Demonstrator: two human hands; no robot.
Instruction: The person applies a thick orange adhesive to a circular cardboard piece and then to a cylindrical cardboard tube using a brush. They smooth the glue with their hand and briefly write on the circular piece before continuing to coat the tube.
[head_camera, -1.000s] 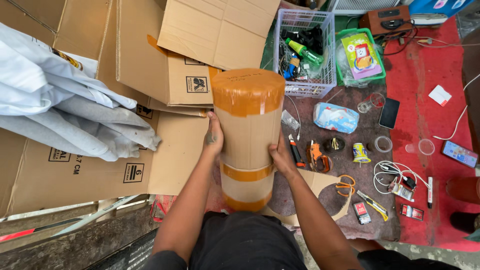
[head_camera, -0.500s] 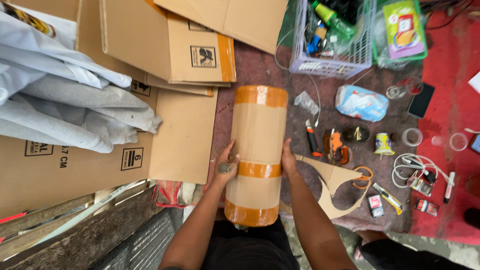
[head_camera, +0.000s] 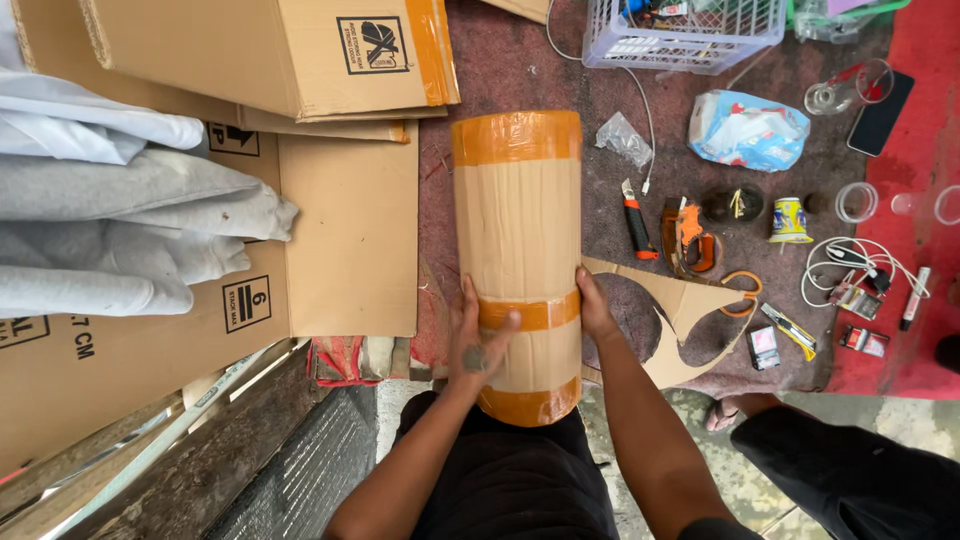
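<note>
Cardboard cylinder (head_camera: 518, 260), wrapped in brown paper with orange tape bands at both ends and one near the lower third, held upright over the lap, above the dark red floor mat (head_camera: 500, 75). Left hand (head_camera: 478, 340) pressed flat against the cylinder's left side, fingers spread, thumb laid across the middle tape band. Right hand (head_camera: 596, 308) pressed against the right side at the same height, fingers mostly hidden behind the roll.

Left of the cylinder: flattened cardboard boxes (head_camera: 350, 230), with folded grey and white garments (head_camera: 120, 210) lying on them. Just right of the cylinder: cut cardboard scrap (head_camera: 690, 300) with curved cut-outs, partly under the right wrist. Further right on the mat: orange utility knife (head_camera: 636, 220), orange-handled scissors (head_camera: 742, 292), small printed cup (head_camera: 790, 220), blue-and-white plastic bag (head_camera: 748, 130), coiled white cable (head_camera: 840, 265), dark phone (head_camera: 880, 112). At the top edge: white plastic basket (head_camera: 690, 40) holding assorted items.
</note>
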